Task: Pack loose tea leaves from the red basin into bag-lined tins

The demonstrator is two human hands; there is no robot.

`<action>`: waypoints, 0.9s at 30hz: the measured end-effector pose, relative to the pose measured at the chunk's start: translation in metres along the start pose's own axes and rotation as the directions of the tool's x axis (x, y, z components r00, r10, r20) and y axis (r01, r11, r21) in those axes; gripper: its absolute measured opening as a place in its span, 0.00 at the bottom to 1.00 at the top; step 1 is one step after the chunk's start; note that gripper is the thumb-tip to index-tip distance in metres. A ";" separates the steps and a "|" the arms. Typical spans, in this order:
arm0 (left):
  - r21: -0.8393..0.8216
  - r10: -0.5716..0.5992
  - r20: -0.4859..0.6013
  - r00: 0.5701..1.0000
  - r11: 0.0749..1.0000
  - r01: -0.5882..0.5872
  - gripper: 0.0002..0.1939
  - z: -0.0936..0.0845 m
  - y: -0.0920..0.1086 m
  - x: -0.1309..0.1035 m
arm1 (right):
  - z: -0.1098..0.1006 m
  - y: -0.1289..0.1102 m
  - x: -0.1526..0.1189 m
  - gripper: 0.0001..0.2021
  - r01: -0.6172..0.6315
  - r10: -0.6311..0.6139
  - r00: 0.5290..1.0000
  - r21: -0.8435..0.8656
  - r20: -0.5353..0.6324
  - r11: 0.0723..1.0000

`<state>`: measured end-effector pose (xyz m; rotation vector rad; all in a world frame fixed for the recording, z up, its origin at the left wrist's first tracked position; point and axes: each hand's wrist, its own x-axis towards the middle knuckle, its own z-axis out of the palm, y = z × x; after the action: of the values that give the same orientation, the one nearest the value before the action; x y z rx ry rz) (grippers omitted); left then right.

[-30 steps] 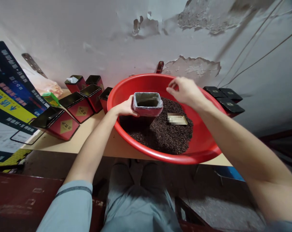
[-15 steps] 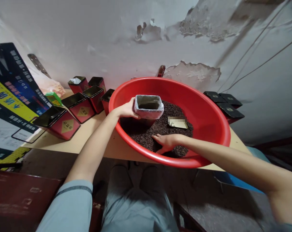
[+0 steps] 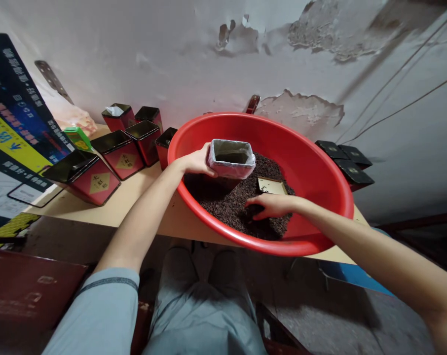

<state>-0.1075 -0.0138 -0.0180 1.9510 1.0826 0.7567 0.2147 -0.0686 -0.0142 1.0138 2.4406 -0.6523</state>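
Note:
My left hand (image 3: 198,161) grips a tin lined with a pale plastic bag (image 3: 234,168) by its left side. The tin stands upright over the red basin (image 3: 316,182), its mouth facing up; its lower part is in shadow. Dark loose tea leaves (image 3: 219,204) cover the basin's floor. Down in them, my right hand (image 3: 271,204) has its fingers curled around a clump of leaves, just above the pile. Behind that hand, a cream rectangular piece with a dark rim (image 3: 271,185) lies on the tea, a few leaves scattered on it.
Left of the basin, several open red-and-black tins (image 3: 97,183) stand on the table (image 3: 142,213). A green packet (image 3: 78,138) and a tall printed box (image 3: 18,133) are beyond them. Tins with black lids (image 3: 353,170) stand on the right, near the peeling wall (image 3: 171,54).
My right hand has moved slightly right and up, its fingers going from spread on the tea to curled around some leaves. My left hand still holds the tin over the basin.

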 end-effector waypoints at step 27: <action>-0.030 0.051 0.021 0.999 0.998 -0.050 0.65 -0.003 -0.002 0.000 | -0.058 0.019 0.013 0.32 -0.266 0.421 0.828 0.401 -0.371 0.877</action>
<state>-0.1109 -0.0124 -0.0180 1.9633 1.0077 0.7731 0.2085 -0.0171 0.0206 1.8879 2.4478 -0.7871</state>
